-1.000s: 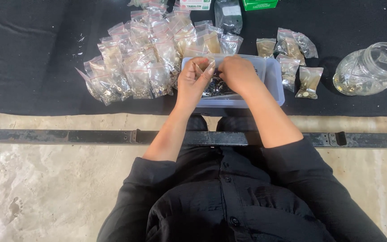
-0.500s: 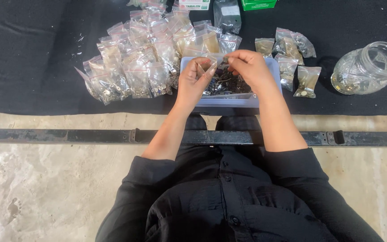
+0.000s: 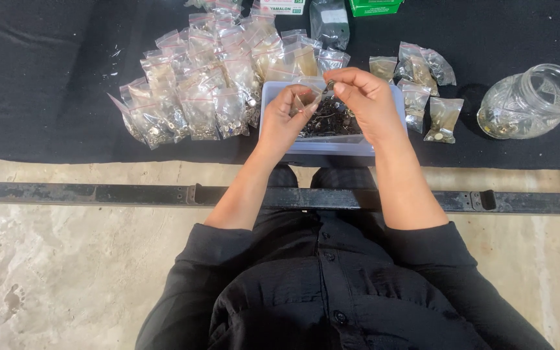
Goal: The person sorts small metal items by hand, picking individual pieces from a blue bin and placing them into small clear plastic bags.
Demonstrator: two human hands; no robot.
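**Guide:** Both our hands have lifted a little since a second ago, when they were down inside the tray; they now hover just above it. Nearest us are our black shirt and lap, then a dark metal bar (image 3: 98,194) crossing the pale concrete floor.

**Listener:** And what are the hands doing?

**Guide:** Our left hand (image 3: 284,116) pinches a small clear bag (image 3: 307,96) between thumb and forefinger, the other fingers curled in. Our right hand (image 3: 367,100) pinches a tiny dark metal piece (image 3: 330,85) at the bag's mouth, fingertips nearly closed. Under them sits the pale plastic tray (image 3: 332,148), holding a heap of dark small parts (image 3: 332,120).

**Listener:** What could go wrong?

**Guide:** We judge that the piece is so small that a loose pinch could drop it. Over the tray it lands safely; past the rim it would vanish against the black cloth (image 3: 46,97). The bag's mouth could also fold shut.

**Listener:** And farther off?

**Guide:** Filled bags (image 3: 189,97) are piled to the left, a few more bags (image 3: 426,84) lie to the right, and a glass jar (image 3: 529,100) lies on its side, well apart.
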